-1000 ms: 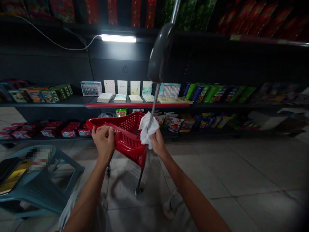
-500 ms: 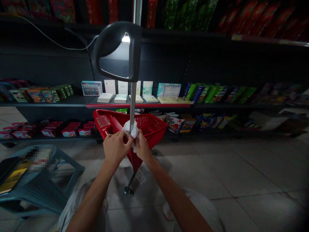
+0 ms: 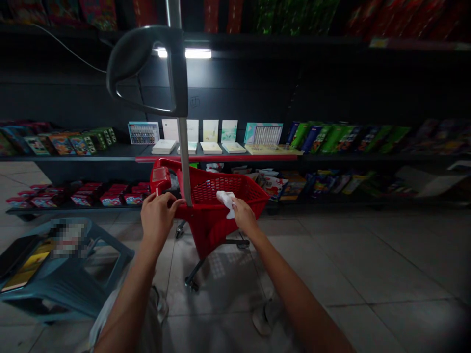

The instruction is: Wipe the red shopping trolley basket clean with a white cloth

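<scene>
A red wheeled shopping basket [image 3: 221,196] stands on the tiled floor in front of me, its metal pole [image 3: 184,162] rising to a dark grey loop handle [image 3: 147,68] near the top of the view. My left hand [image 3: 158,215] grips the basket's near rim beside the base of the pole. My right hand [image 3: 243,215] is closed on a crumpled white cloth [image 3: 226,200] and presses it against the basket's rim on the right side.
A blue-grey plastic stool [image 3: 69,274] with flat items on it stands at the lower left. Dark shelves [image 3: 228,158] hold notebooks, boxes and coloured packs behind the basket. A strip light [image 3: 187,53] glows above. My sandalled foot [image 3: 263,318] rests on the tiles.
The basket has swung round, its pole and handle moving left. My right hand left the pole and carried the cloth to the basket's right rim. My left hand shifted to the near rim.
</scene>
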The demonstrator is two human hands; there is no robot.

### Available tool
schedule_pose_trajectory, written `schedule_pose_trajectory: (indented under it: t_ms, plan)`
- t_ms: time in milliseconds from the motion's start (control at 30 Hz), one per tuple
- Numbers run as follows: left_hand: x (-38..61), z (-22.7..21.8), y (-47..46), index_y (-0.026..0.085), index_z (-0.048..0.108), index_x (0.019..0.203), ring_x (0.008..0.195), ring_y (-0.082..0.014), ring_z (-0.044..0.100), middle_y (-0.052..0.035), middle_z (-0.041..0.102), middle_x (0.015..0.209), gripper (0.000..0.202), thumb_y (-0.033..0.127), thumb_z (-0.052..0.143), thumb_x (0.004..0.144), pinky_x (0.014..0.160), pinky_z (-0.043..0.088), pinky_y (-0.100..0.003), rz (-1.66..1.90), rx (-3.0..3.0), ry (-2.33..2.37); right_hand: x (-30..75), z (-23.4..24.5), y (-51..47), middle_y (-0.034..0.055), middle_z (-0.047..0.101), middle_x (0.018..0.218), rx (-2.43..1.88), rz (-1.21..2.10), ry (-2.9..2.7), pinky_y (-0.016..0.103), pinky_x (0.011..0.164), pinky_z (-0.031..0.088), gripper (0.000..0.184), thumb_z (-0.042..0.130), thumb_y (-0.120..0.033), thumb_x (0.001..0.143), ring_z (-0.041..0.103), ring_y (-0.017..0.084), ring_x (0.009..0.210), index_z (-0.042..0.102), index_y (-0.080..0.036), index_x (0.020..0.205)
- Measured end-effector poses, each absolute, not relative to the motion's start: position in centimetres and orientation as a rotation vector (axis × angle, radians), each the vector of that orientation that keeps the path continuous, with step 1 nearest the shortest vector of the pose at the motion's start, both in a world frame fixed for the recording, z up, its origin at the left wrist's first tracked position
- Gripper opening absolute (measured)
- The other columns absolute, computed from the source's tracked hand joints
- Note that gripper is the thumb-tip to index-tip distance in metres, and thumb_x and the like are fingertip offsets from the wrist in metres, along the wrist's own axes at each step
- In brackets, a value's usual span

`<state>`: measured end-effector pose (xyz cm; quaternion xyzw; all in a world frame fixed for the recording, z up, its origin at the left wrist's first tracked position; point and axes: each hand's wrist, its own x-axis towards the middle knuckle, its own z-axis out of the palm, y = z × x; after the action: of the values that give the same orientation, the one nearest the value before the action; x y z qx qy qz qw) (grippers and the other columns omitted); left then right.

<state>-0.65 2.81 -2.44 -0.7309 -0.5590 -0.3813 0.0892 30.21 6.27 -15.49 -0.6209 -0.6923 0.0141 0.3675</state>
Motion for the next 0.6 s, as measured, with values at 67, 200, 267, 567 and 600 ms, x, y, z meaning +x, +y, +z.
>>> schedule_pose_trajectory:
  t_ms: [67,200,267,567,600]
  plan:
    - [-1.4,-2.4,3.6,0.027,0.071,0.081,0.087,-0.0269,0.07,-0.005,0.077,0.083,0.032,0.049,0.058,0.099,0.097,0.047,-0.043,-1.113,-2.171,-1.7,32.2,-16.5,6.7,0.0128,0.069,0.133,-1.617,0.025,-1.767,0.048,0.124,0.034,0.043,0.036,-0.021,0.103,0.062,0.024,0.125,0.065,-0.017,0.134]
    - [-3.2,-2.4,5.6,0.025,0.072,0.085,0.089,-0.0277,0.07,-0.007,0.077,0.088,0.031,0.05,0.058,0.098,0.09,0.047,-0.04,-1.066,-2.198,-1.768,36.6,-18.3,7.2,0.0117,0.063,0.146,-1.724,0.022,-1.679,0.052,0.128,0.027,0.045,0.036,-0.023,0.102,0.055,0.025,0.14,0.065,-0.019,0.136]
    - [-3.9,-2.4,6.5,0.024,0.072,0.086,0.089,-0.0275,0.07,-0.0077,0.077,0.09,0.03,0.049,0.058,0.097,0.088,0.047,-0.038,-1.042,-2.221,-1.788,38.5,-18.9,7.3,0.0131,0.061,0.149,-1.789,0.023,-1.627,0.054,0.128,0.027,0.047,0.035,-0.024,0.102,0.051,0.027,0.144,0.065,-0.018,0.138]
    - [-3.2,-2.8,6.0,0.021,0.07,0.112,0.111,-0.0328,0.065,-0.014,0.071,0.118,0.031,0.045,0.064,0.093,0.098,0.048,-0.045,-0.842,-2.164,-1.8,39.5,-19.9,7.3,0.0146,0.06,0.149,-1.835,-0.03,-1.588,0.057,0.125,0.029,0.048,0.032,-0.025,0.103,0.051,0.029,0.144,0.061,-0.017,0.141]
    - [-3.1,-2.9,5.9,0.021,0.07,0.111,0.114,-0.0334,0.063,-0.0145,0.07,0.119,0.031,0.045,0.064,0.093,0.1,0.048,-0.045,-0.831,-2.161,-1.789,39.4,-19.8,7.4,0.0142,0.061,0.149,-1.839,-0.025,-1.595,0.057,0.125,0.03,0.048,0.033,-0.025,0.103,0.051,0.029,0.144,0.061,-0.018,0.141]
